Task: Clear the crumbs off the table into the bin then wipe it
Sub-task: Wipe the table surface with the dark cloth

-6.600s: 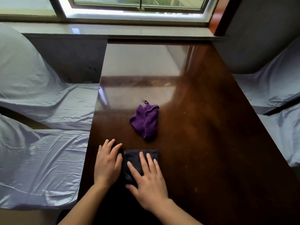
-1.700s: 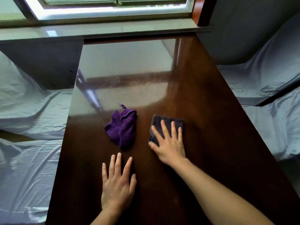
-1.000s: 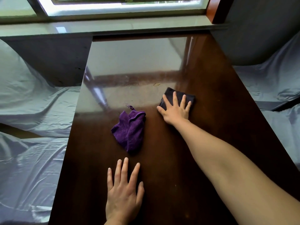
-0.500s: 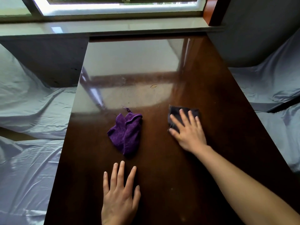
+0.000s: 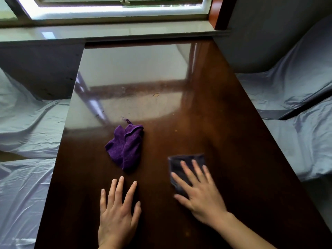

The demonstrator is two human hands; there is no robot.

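Observation:
My right hand (image 5: 199, 193) lies flat with spread fingers on a folded dark cloth (image 5: 181, 163), pressing it onto the glossy dark wooden table (image 5: 233, 159) at the near right. My left hand (image 5: 117, 212) rests palm down on the bare wood near the front edge and holds nothing. A crumpled purple cloth (image 5: 126, 147) lies just beyond the left hand, near the table's middle. One pale crumb (image 5: 156, 95) sits farther back in the window's reflection, and a smaller speck (image 5: 176, 131) lies nearer. No bin is in view.
Seats draped in pale blue covers flank the table on the left (image 5: 27, 133) and right (image 5: 296, 108). A window sill (image 5: 111, 32) runs along the table's far end under a bright window.
My right hand has slid the dark cloth back toward me and to the right, after pushing it out toward the table's middle. The left hand and the purple cloth have stayed put.

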